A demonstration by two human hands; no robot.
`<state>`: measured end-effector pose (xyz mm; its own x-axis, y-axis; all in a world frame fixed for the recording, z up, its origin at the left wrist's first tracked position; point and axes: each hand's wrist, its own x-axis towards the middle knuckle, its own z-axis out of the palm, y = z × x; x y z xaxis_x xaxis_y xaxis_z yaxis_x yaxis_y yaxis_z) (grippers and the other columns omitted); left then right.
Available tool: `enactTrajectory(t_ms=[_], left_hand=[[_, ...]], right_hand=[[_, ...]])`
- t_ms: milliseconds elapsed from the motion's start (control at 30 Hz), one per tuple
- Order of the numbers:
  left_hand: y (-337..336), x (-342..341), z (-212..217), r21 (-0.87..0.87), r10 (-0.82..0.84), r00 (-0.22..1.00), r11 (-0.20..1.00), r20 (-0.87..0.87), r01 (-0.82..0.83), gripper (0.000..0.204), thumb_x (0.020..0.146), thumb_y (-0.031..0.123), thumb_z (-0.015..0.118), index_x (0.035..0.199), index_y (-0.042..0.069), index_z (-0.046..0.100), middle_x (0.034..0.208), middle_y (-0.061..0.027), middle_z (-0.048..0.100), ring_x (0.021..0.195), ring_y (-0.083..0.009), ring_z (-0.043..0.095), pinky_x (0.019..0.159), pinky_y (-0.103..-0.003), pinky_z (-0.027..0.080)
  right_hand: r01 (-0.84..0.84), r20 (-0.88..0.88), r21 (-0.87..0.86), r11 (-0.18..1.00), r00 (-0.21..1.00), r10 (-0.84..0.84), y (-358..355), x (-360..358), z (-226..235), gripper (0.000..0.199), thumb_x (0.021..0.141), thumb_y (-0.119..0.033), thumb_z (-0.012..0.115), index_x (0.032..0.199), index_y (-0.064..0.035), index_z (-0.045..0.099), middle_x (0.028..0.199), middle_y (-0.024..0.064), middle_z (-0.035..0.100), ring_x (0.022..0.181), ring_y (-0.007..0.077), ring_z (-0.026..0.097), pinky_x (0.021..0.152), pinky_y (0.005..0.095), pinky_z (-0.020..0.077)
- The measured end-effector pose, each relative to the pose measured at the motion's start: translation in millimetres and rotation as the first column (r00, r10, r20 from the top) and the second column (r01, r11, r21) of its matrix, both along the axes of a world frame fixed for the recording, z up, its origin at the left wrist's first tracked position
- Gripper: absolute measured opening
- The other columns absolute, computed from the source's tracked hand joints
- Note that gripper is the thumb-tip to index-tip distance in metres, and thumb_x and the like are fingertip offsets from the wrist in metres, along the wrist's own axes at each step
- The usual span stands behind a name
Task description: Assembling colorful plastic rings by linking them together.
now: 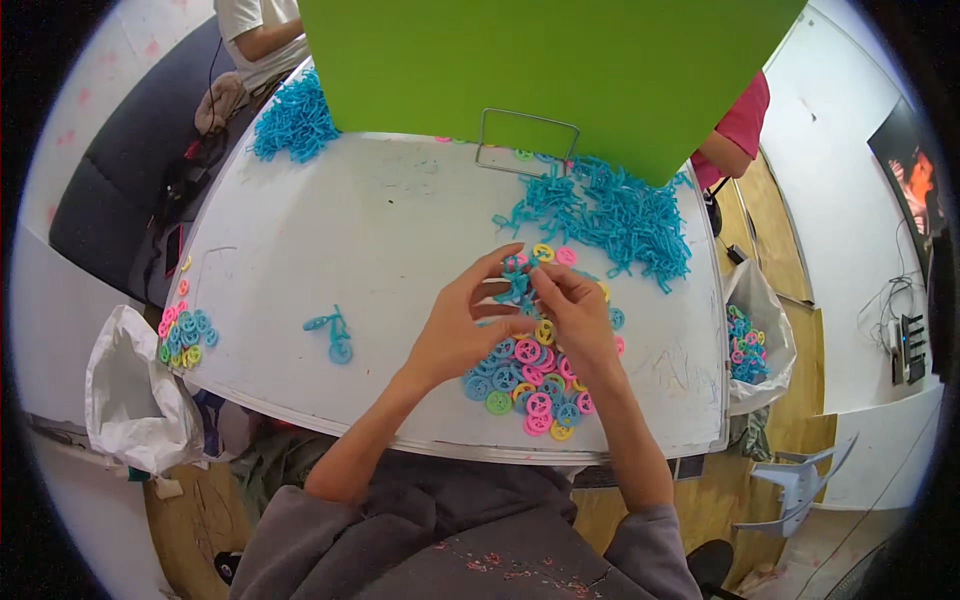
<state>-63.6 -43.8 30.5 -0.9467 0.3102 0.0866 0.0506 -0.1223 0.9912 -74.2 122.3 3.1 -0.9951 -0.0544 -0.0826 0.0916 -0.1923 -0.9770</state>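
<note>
My left hand (455, 325) is curled round a small blue plastic toy bicycle frame (518, 283), near the middle of the table. My right hand (577, 312) pinches the same piece from the other side, and the fingers partly hide it. A bit of pink shows by my left fingertips; whether it is fixed to the frame I cannot tell. Just below both hands spreads a heap of small toy wheels (538, 404) in pink, blue, yellow and green. Off to the left, a blue toy bicycle (335, 333) with a wheel at its lower end lies on the white table (270, 270).
A large pile of blue frames (640, 225) lies at the far right, another (296, 118) at the far left. A green panel (550, 75) with a wire stand (527, 142) rises behind. More wheels (188, 335) sit at the left edge. White sacks (135, 390) flank the table.
</note>
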Motion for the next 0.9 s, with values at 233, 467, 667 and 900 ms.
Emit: enactTrajectory(t_ms=[233, 467, 667, 900], left_hand=[[4, 1, -2, -0.396, -0.027, 0.920, 0.907, -0.391, -0.141, 0.068, 0.078, -0.003, 0.070, 0.139, 0.009, 0.042, 0.116, -0.0137, 0.059, 0.102, -0.0183, 0.058, 0.087, -0.033, 0.051], [10, 6, -13, -0.025, 0.148, 0.989, 0.989, 0.026, -0.147, 0.052, 0.079, -0.001, 0.071, 0.127, 0.003, 0.050, 0.114, -0.0146, 0.058, 0.104, -0.0174, 0.058, 0.085, -0.030, 0.052], [8, 0, -23, -0.153, 0.159, 0.948, 0.966, -0.275, -0.206, 0.053, 0.078, -0.004, 0.071, 0.126, 0.004, 0.051, 0.112, -0.0090, 0.056, 0.101, -0.0152, 0.057, 0.081, -0.028, 0.052], [9, 8, -12, 0.011, 0.223, 0.972, 0.975, -0.074, -0.223, 0.050, 0.082, -0.004, 0.066, 0.129, 0.002, 0.050, 0.110, -0.0078, 0.056, 0.101, -0.0149, 0.058, 0.083, -0.027, 0.050]], right_hand=[[-0.032, 0.033, -0.021, 0.999, 0.999, 0.033, 7, 6, 7, 0.023, 0.088, -0.018, 0.068, 0.102, 0.0003, 0.068, 0.089, 0.0033, 0.067, 0.080, 0.0071, 0.058, 0.071, 0.0218, 0.0458], [0.197, -0.126, 0.016, 0.980, 0.973, -0.194, -14, 15, 1, 0.022, 0.088, -0.017, 0.068, 0.100, 0.0018, 0.068, 0.082, 0.0009, 0.066, 0.071, 0.0045, 0.055, 0.065, 0.0205, 0.0448], [0.068, 0.020, -0.131, 0.989, 0.998, -0.066, -6, 15, -5, 0.019, 0.092, -0.019, 0.063, 0.094, -0.0002, 0.067, 0.078, -0.0014, 0.062, 0.069, 0.0027, 0.053, 0.061, 0.0178, 0.0408], [0.137, -0.132, 0.091, 0.986, 0.983, -0.124, -12, 15, 3, 0.015, 0.089, -0.014, 0.066, 0.094, 0.0010, 0.066, 0.081, 0.0011, 0.064, 0.073, 0.0051, 0.057, 0.065, 0.0193, 0.0451]])
